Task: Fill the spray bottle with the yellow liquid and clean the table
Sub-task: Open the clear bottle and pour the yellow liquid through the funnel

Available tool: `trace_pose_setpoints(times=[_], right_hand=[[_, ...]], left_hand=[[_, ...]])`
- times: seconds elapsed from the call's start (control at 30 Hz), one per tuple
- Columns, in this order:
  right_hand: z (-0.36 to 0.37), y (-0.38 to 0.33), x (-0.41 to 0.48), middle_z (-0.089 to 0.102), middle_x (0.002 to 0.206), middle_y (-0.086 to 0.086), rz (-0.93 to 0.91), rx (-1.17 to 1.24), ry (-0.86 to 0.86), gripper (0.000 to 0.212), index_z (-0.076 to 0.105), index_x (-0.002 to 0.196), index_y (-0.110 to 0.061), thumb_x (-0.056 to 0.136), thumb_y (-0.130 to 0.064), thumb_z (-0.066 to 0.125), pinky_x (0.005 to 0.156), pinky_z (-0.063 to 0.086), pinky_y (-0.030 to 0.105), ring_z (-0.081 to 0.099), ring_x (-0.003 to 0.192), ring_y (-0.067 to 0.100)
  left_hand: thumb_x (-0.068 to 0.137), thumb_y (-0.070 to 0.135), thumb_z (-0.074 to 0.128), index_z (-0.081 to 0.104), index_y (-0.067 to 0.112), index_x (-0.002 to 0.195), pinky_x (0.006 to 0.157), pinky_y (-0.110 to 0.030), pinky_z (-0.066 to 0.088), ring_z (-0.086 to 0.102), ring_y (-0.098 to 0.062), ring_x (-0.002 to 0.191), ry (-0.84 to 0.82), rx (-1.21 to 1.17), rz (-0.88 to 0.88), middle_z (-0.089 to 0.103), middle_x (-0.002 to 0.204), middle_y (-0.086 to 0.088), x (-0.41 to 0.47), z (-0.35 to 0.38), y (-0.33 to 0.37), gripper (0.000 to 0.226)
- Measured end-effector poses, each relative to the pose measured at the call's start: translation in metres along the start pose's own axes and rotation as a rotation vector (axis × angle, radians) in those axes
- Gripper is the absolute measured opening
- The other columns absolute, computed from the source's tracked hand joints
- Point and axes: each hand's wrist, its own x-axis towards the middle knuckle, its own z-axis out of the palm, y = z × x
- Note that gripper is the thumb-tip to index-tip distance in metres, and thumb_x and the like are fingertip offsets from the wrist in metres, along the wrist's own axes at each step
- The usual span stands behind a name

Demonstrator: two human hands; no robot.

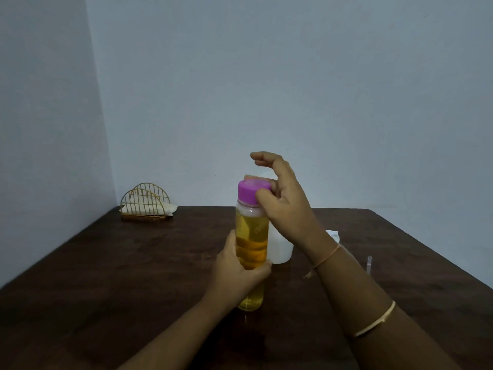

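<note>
A clear bottle of yellow liquid [252, 228] stands upright on the dark wooden table [106, 276], closed by a purple cap [253, 191]. My left hand [237, 268] grips the bottle's lower body. My right hand [280, 198] pinches the cap from the right with thumb and a finger, its other fingers raised above. Behind the bottle stands a white translucent container [280, 249], mostly hidden by my right wrist; whether it is the spray bottle I cannot tell. A thin clear tube [369, 264] lies to the right.
A gold wire napkin holder [145, 202] with white napkins stands at the table's far left corner, against the pale wall. A white piece [333, 234] shows behind my right wrist.
</note>
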Motion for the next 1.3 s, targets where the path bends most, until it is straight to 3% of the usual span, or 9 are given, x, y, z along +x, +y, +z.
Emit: trace_pose_setpoints(times=[0.13, 0.23, 0.4, 0.6, 0.77, 0.93, 1.03, 1.13, 1.3], right_hand=[[0.008, 0.001, 0.001, 0.031, 0.14, -0.004, 0.058, -0.232, 0.0, 0.073, 0.033, 0.135, -0.032, 0.074, -0.06, 0.063, 0.083, 0.049, 0.018, 0.044, 0.119, 0.013], [0.005, 0.001, 0.002, 0.041, 0.125, -0.001, 0.022, -0.302, 0.075, 0.062, 0.041, 0.125, -0.027, 0.074, -0.041, 0.074, 0.072, 0.048, 0.008, 0.048, 0.108, 0.012], [-0.002, -0.005, 0.004, 0.04, 0.131, -0.006, 0.059, 0.003, -0.096, 0.048, 0.037, 0.125, -0.035, 0.077, -0.033, 0.047, 0.078, 0.049, 0.01, 0.045, 0.118, 0.011], [0.0, -0.018, 0.011, 0.05, 0.108, -0.002, 0.096, -0.698, -0.03, 0.062, 0.046, 0.114, -0.025, 0.078, -0.075, 0.04, 0.076, 0.05, 0.032, 0.053, 0.097, 0.016], [-0.007, -0.032, 0.029, 0.059, 0.092, -0.001, 0.062, -0.785, -0.317, 0.027, 0.053, 0.098, -0.018, 0.084, -0.04, 0.058, 0.065, 0.043, 0.026, 0.054, 0.081, 0.016], [-0.032, -0.054, 0.046, 0.052, 0.135, -0.003, 0.262, -0.291, -0.818, 0.037, 0.066, 0.109, -0.023, 0.089, -0.001, 0.044, 0.092, 0.043, 0.017, 0.046, 0.124, 0.008], [-0.033, -0.055, 0.051, 0.045, 0.139, -0.01, 0.238, -0.192, -0.707, 0.038, 0.056, 0.123, -0.03, 0.093, -0.009, 0.047, 0.087, 0.037, 0.012, 0.04, 0.123, 0.002], [-0.021, -0.057, 0.055, 0.056, 0.124, -0.002, 0.246, -0.494, -0.417, 0.036, 0.053, 0.125, -0.02, 0.097, -0.039, 0.041, 0.08, 0.038, 0.024, 0.051, 0.11, 0.013], [-0.004, -0.061, 0.053, 0.061, 0.071, 0.004, 0.275, -1.096, -0.525, 0.055, 0.056, 0.077, -0.012, 0.091, -0.061, 0.036, 0.06, 0.044, 0.029, 0.059, 0.065, 0.017]], left_hand=[[0.065, 0.041, 0.075, 0.04, 0.06, 0.099, 0.068, -0.01, 0.043, 0.056, 0.014, 0.089, -0.009, 0.009, -0.008, 0.06, 0.095, 0.022, 0.0, -0.001, 0.001, 0.052], [0.064, 0.042, 0.074, 0.04, 0.056, 0.099, 0.066, -0.01, 0.042, 0.056, 0.015, 0.088, -0.016, 0.028, -0.012, 0.06, 0.094, 0.02, 0.0, 0.0, 0.001, 0.05], [0.065, 0.038, 0.076, 0.043, 0.047, 0.099, 0.067, -0.012, 0.044, 0.059, 0.01, 0.085, 0.009, 0.032, 0.0, 0.062, 0.092, 0.015, 0.0, 0.001, 0.0, 0.048], [0.058, 0.047, 0.072, 0.042, 0.057, 0.094, 0.067, -0.014, 0.045, 0.06, 0.009, 0.083, 0.023, 0.022, -0.013, 0.063, 0.089, 0.016, -0.001, 0.0, 0.001, 0.048], [0.066, 0.037, 0.076, 0.043, 0.046, 0.097, 0.07, -0.016, 0.046, 0.062, -0.001, 0.088, 0.005, 0.033, -0.008, 0.062, 0.094, 0.013, -0.001, -0.001, 0.0, 0.047], [0.063, 0.04, 0.076, 0.043, 0.05, 0.098, 0.071, -0.015, 0.045, 0.061, 0.002, 0.092, -0.003, 0.011, -0.023, 0.062, 0.097, 0.018, 0.0, -0.002, -0.001, 0.049], [0.062, 0.042, 0.075, 0.04, 0.054, 0.098, 0.069, -0.011, 0.043, 0.059, 0.004, 0.092, -0.017, 0.014, -0.038, 0.06, 0.098, 0.021, 0.001, -0.001, -0.002, 0.052], [0.057, 0.049, 0.072, 0.037, 0.064, 0.096, 0.064, -0.01, 0.043, 0.059, 0.009, 0.089, -0.011, 0.022, -0.042, 0.06, 0.095, 0.023, 0.001, -0.001, 0.0, 0.054], [0.054, 0.054, 0.068, 0.033, 0.073, 0.091, 0.061, -0.008, 0.042, 0.054, 0.019, 0.088, -0.004, 0.03, -0.04, 0.059, 0.092, 0.026, -0.001, -0.001, 0.003, 0.055]])
